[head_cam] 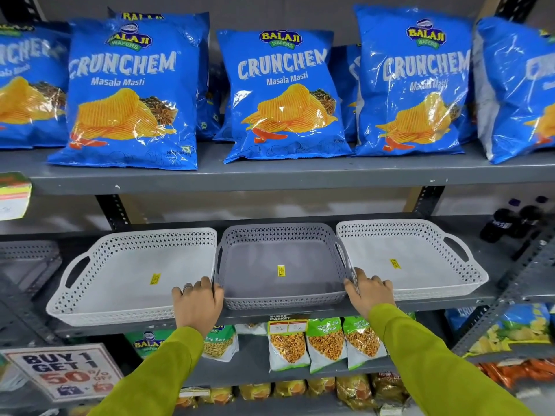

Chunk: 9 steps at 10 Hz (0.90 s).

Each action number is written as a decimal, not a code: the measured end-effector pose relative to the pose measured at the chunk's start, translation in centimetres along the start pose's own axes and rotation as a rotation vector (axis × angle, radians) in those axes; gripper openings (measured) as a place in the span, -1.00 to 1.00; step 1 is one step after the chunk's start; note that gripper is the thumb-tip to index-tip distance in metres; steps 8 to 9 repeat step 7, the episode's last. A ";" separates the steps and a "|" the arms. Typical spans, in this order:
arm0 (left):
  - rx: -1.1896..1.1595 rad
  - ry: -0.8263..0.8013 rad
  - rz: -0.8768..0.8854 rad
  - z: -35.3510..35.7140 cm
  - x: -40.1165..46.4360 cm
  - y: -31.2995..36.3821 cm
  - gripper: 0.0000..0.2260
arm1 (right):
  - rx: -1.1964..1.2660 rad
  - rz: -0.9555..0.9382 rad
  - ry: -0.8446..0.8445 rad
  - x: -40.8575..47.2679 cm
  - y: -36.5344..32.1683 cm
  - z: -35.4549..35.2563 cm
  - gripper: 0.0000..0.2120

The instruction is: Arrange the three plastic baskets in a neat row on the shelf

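Three shallow perforated plastic baskets stand side by side on the middle grey shelf [300,315]. The left white basket [120,277] and the right white basket [420,265] flank a darker grey basket [279,259]. Each has a small yellow sticker inside. My left hand [198,301] rests at the seam between the left and grey baskets, fingers curled over the grey basket's left front corner. My right hand [368,292] grips the grey basket's right front corner beside the right basket. Both arms wear green sleeves.
Blue chip bags [282,94] fill the shelf above. Snack packets [324,343] sit on the shelf below. Dark bottles [510,220] stand at the far right of the basket shelf. Another grey basket [27,259] lies at the left edge. A sale sign [63,373] hangs low left.
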<state>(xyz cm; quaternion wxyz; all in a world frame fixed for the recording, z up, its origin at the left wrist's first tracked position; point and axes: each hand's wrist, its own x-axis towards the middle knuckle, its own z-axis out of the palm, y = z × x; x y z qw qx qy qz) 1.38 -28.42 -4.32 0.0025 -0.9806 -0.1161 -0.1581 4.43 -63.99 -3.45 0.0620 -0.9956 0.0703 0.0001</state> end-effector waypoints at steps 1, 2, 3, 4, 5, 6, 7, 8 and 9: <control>0.012 -0.007 -0.009 -0.4 0.0 0.1 -0.61 | -0.006 -0.002 -0.004 -0.1 -0.2 -0.2 -0.48; 0.024 -0.032 -0.003 -0.8 0.1 0.1 -0.62 | -0.028 0.003 -0.016 -0.3 -0.6 -0.8 -0.47; 0.037 -0.058 0.009 -1.0 0.2 0.0 -0.62 | -0.031 0.013 -0.025 -0.6 -0.8 -0.9 -0.46; 0.013 -0.081 0.015 -1.3 0.0 0.0 -0.61 | -0.031 0.034 -0.022 -0.6 -0.9 -0.7 -0.43; 0.016 -0.099 0.033 -1.1 -0.2 0.0 -0.56 | -0.030 0.039 0.001 -0.7 -0.8 -0.2 -0.35; -0.012 -0.103 0.070 -1.5 0.2 -0.5 -0.48 | -0.036 -0.003 0.098 -1.0 -0.7 -0.6 -0.10; -0.026 -0.081 0.139 -2.6 -0.5 0.0 -0.46 | -0.018 -0.083 0.253 -2.0 -1.5 -0.9 -0.03; -0.026 -0.081 0.139 -2.6 -0.5 0.0 -0.46 | -0.018 -0.083 0.253 -2.0 -1.5 -0.9 -0.03; -0.026 -0.081 0.139 -2.6 -0.5 0.0 -0.46 | -0.018 -0.083 0.253 -2.0 -1.5 -0.9 -0.03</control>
